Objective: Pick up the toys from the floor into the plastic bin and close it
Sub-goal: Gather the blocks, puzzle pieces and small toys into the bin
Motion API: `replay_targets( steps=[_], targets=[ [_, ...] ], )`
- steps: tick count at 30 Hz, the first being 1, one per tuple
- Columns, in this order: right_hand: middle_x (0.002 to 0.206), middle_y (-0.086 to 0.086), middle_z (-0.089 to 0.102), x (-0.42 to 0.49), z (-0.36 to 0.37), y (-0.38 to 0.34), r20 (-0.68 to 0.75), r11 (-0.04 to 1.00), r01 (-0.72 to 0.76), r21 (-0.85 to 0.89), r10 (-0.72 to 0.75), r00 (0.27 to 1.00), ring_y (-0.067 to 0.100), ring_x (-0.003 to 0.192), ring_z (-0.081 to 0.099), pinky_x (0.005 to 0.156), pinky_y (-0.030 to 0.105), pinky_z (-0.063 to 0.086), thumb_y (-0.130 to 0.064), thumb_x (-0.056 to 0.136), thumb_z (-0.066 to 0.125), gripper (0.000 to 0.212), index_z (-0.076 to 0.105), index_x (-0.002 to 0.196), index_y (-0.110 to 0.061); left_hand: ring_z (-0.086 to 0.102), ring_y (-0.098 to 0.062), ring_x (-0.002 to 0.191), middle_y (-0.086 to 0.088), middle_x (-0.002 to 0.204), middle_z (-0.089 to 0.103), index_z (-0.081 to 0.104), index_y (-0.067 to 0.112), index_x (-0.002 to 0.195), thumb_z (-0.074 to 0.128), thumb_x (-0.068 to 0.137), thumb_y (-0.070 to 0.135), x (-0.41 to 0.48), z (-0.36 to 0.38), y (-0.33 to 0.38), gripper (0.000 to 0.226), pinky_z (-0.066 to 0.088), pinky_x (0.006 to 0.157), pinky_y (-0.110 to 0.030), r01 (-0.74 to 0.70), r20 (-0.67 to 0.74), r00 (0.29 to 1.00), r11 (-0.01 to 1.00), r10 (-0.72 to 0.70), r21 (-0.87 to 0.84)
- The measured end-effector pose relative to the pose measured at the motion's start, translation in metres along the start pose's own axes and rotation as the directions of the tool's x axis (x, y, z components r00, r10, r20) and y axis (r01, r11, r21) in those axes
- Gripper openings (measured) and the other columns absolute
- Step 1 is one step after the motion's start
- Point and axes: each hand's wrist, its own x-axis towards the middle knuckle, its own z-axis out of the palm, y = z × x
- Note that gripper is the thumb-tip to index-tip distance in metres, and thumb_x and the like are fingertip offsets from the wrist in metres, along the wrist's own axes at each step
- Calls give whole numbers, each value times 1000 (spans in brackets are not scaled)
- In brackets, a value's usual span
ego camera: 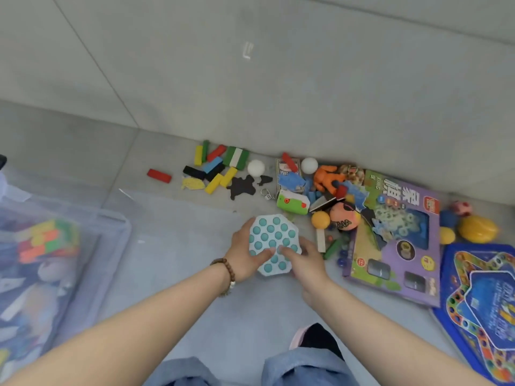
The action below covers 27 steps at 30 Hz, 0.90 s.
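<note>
You've got the bubble-pop toy point(274, 237) between both hands. It's a white octagon with teal bubbles, right in the middle of your view and in front of the pile. Your left hand point(244, 254), the one with the bead bracelet point(226, 271), grips the left edge. Its fingers curl round behind and the thumb lies across the bubbles. Your right hand point(310, 263) pinches the lower right edge, thumb on the face too, so both sets of fingers are closed on the toy. I cannot tell whether it is clear of the floor point(178, 246).

The plastic bin point(117, 235) sits well off to your left. It is translucent, with coloured blocks and other toys blurred inside.

Plenty is crowding in just beyond your hands. A green and white toy point(292, 201) lies near the top edge of the toy you hold. An orange ball point(320, 219) and a pink ball with an eyepatch point(345, 217) sit just to the right. Marbles point(341, 257) are scattered near your right hand. The purple game box point(395, 246) lies flat to the right, with a blue board game point(485, 310) beyond it and a yellow toy point(478, 229) above that.

Further back along the wall are a jumble of coloured blocks point(216, 168), a lone red block point(159, 175), two white balls point(255, 168) and an orange figure point(326, 176).
</note>
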Motion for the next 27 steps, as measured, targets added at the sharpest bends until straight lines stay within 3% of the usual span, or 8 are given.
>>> replay_targets(
  steps=[4,7,10,13,17,21,24,27],
  targets=[
    [117,8,60,-37,-1,-31,108,988,-63,140,48,993,21,93,63,65,24,49,-5,83,66,52,47,129,-16,51,-23,119,-5,135,46,30,26,139,63,84,7,-23,-25,27,68,48,97,-44,-42,-60,998,982,32,-186],
    [118,2,57,-76,5,-84,189,992,126,-11,-122,974,17,97,62,65,22,51,-8,79,72,57,47,129,-22,55,-19,112,3,126,47,19,27,145,64,83,1,-53,-66,59,81,52,90,-45,-139,-199,977,943,79,-304],
    [116,-5,57,-130,26,-149,309,917,393,-63,-356,882,8,94,62,62,17,53,-8,76,75,61,46,127,-25,59,-17,108,2,122,55,31,22,138,64,83,2,-100,-116,95,67,56,82,-40,-289,-378,916,871,132,-398],
    [126,1,45,-187,68,-202,399,780,623,-56,-555,730,11,99,61,82,27,56,-14,74,78,65,46,128,-30,63,-4,97,9,115,61,43,26,123,62,85,4,-160,-175,118,47,58,69,-29,-490,-582,784,790,215,-369],
    [115,-3,34,-263,149,-233,552,592,806,-15,-668,500,-3,88,51,74,-1,43,-12,77,75,67,43,134,-23,61,-3,101,8,116,59,42,23,121,59,87,3,-240,-253,104,42,56,75,-24,-622,-809,543,755,224,-207],
    [123,1,34,-293,228,-204,750,541,833,-117,-502,431,11,93,55,91,18,47,-13,77,74,73,37,140,-21,56,-12,110,4,118,57,43,25,123,62,87,9,-292,-295,35,44,51,90,-36,-457,-881,463,877,95,-145],
    [146,6,27,-287,251,-175,858,356,877,-323,-280,430,19,129,41,106,30,37,-22,81,70,78,27,146,-18,43,-23,127,-6,144,39,22,19,145,64,84,34,-306,-308,-16,76,38,104,-40,12,-775,605,975,-185,-223],
    [151,-1,21,-270,240,-169,841,303,870,-388,-269,469,16,133,36,99,24,35,-25,88,63,69,26,146,-20,9,-28,145,-8,158,-2,-2,20,150,57,75,64,-304,-315,-31,105,17,116,-49,353,-637,675,921,-373,-165]
  ],
)
